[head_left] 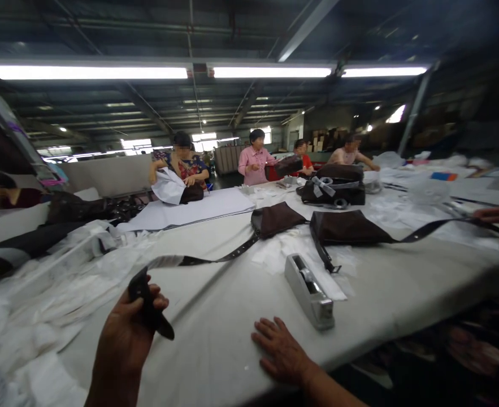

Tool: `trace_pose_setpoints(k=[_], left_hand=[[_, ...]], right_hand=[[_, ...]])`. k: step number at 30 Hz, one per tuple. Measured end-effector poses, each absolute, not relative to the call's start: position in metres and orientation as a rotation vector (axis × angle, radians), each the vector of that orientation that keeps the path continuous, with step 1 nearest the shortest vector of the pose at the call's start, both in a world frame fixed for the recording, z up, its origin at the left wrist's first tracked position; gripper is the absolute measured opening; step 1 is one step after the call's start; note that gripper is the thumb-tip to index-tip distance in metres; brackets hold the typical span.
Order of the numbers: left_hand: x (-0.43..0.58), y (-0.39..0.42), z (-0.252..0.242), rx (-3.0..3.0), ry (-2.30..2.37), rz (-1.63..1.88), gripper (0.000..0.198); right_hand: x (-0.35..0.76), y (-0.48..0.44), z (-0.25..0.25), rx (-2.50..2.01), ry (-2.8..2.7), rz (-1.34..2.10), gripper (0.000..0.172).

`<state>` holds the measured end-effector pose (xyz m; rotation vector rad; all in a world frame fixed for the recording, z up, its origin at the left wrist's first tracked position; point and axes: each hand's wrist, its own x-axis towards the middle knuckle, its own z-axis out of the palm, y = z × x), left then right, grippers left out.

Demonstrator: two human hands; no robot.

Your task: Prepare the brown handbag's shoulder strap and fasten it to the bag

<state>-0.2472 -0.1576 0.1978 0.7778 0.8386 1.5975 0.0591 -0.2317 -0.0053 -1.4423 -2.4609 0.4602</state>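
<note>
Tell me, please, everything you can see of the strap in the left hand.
The strap is dark, flat and leather-like, dotted with small eyelet-like spots, one stretch looking wrapped in pale film. The left hand grips it near one end, which pokes out below the fist. From there it curves over the table to the left side of a brown bag.

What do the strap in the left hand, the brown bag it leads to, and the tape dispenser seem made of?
Strap: dark leather or imitation, judging by its supple curve and dull sheen. Brown bag: likely similar, from its smooth, softly shiny face. Tape dispenser: probably hard grey plastic, given its rigid, molded-looking shape.
</note>
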Motion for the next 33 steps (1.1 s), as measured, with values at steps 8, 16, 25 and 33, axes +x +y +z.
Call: trace_pose_setpoints(k=[8, 16, 25, 33], left_hand=[[-0.188, -0.294, 0.122, 0.925, 0.926, 1.017, 0.048], [-0.15, -0.336, 0.1, 1.039, 0.705, 0.686, 0.05], [-0.17, -0.353, 0.08, 1.076, 0.822, 0.722, 0.041], [-0.168, -0.296, 0.041, 0.617, 1.075, 0.843, 0.041]], right_hand=[[0.031, -0.267, -0.001, -1.335, -1.708, 0.053, 0.037], [0.013, -0.35, 0.045, -1.216, -1.545, 0.095, 0.042], [-0.006, -0.351, 0.038, -0.859, -1.875, 0.09, 0.042], [0.006, -0.368, 0.039, -0.959, -1.656, 0.396, 0.041]])
